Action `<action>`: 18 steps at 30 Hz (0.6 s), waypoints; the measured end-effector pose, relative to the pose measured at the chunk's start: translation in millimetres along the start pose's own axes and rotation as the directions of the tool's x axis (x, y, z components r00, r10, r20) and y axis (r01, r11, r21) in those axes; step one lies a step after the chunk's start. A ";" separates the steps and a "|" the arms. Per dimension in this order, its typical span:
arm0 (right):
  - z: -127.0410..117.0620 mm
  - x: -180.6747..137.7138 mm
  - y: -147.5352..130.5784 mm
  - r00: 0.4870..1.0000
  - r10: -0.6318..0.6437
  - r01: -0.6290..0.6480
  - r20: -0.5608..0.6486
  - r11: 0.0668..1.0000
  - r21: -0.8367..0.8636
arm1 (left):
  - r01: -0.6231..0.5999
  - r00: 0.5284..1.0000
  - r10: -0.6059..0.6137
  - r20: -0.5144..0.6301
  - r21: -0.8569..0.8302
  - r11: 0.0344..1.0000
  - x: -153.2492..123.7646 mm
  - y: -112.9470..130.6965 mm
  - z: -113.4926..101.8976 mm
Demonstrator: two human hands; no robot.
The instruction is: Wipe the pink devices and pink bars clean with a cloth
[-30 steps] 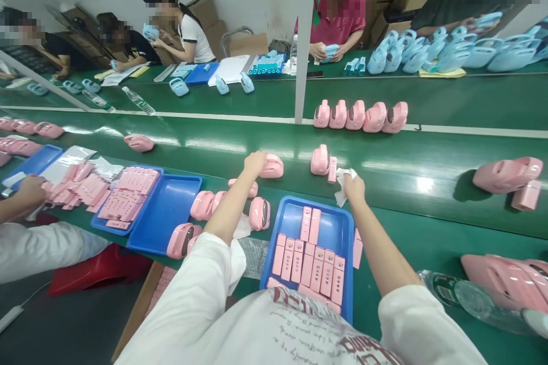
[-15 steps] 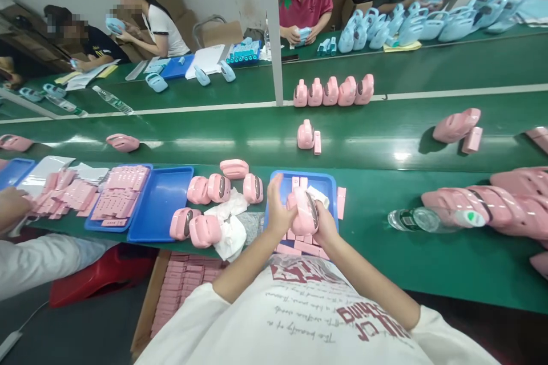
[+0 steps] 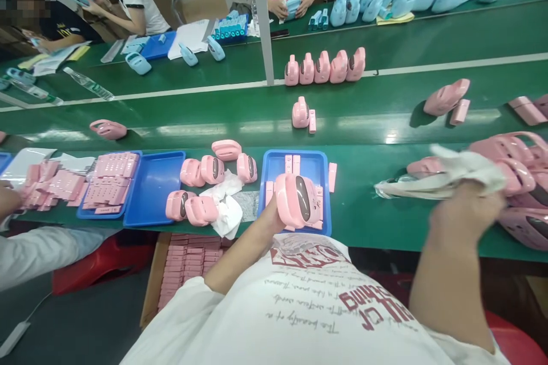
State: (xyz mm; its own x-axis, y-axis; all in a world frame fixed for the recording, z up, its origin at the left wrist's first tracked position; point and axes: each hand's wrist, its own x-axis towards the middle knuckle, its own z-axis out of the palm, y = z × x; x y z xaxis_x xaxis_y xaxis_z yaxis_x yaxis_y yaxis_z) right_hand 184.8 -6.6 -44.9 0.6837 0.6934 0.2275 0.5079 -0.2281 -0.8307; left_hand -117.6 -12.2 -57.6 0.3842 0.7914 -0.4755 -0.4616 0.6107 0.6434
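Note:
My left hand (image 3: 274, 217) is closed around a pink rounded device (image 3: 295, 199) with a dark oval window, held over the near edge of a blue tray (image 3: 274, 168) of small pink flat parts. My right hand (image 3: 464, 205) is out to the right, blurred, gripping a white cloth (image 3: 466, 165) above a water bottle (image 3: 398, 187) lying on the green table. Several more pink devices (image 3: 514, 171) lie heaped just beyond that hand.
Left of the tray are several pink devices (image 3: 201, 174), white cloths (image 3: 226, 211), an empty blue tray (image 3: 152, 188) and one with pink parts (image 3: 109, 179). A row of pink devices (image 3: 325, 67) stands on the green belt. Another person's sleeve (image 3: 43, 251) is at left; people sit across the line.
My right hand left the pink device and swung right with the white cloth. My left hand keeps the device and has lowered it toward me. The view has tilted down.

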 end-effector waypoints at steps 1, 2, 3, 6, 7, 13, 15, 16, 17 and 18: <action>-10.0 17.9 8.5 0.990 -0.014 0.009 -0.138 0.999 -0.037 | 0.002 1.000 -0.002 0.004 0.015 1.000 -1.7 4.1 0.7; -16.5 33.5 17.9 0.961 -0.077 0.034 -0.264 0.986 -0.166 | 0.005 1.000 -0.005 0.005 0.034 0.999 -3.5 7.4 1.0; -19.3 46.1 28.0 0.951 -0.117 0.020 -0.287 0.947 -0.319 | 0.010 1.000 -0.011 0.007 0.057 0.998 -5.2 10.0 0.9; -11.8 64.8 58.3 0.987 -0.134 0.051 -0.091 0.793 -0.607 | 0.039 0.999 -0.044 0.031 0.141 0.989 -10.3 13.6 -0.7; -7.0 65.8 67.0 0.991 -0.131 0.074 -0.041 0.764 -0.641 | 0.032 0.998 -0.041 0.045 0.175 0.984 -11.8 14.1 -1.5; 2.3 58.3 97.2 0.967 -0.253 0.181 -0.013 0.725 -0.665 | -0.285 0.950 0.313 -0.008 0.392 0.875 -20.9 19.6 -2.6; -0.7 55.4 103.6 0.946 -0.320 0.276 0.046 0.727 -0.629 | -0.336 0.929 0.371 -0.002 0.417 0.845 -24.2 23.1 -0.5; -2.0 53.7 106.7 0.932 -0.355 0.327 0.075 0.731 -0.600 | -0.347 0.924 0.382 0.000 0.419 0.839 -25.8 24.7 0.8; -3.0 51.9 109.9 0.917 -0.388 0.371 0.098 0.735 -0.568 | -0.348 0.923 0.386 -0.004 0.419 0.838 -27.2 26.1 2.2; -3.7 50.2 112.8 0.903 -0.417 0.405 0.108 0.737 -0.541 | -0.343 0.923 0.384 -0.015 0.420 0.840 -28.3 27.1 3.5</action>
State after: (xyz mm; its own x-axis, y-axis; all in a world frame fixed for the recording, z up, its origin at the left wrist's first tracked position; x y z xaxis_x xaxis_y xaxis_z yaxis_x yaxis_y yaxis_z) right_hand 278.3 0.0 -125.3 0.3490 0.7947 0.4966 0.9347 -0.2572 -0.2452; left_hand -138.2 -18.2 -24.6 0.1657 0.9656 -0.2004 -0.1839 0.2299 0.9557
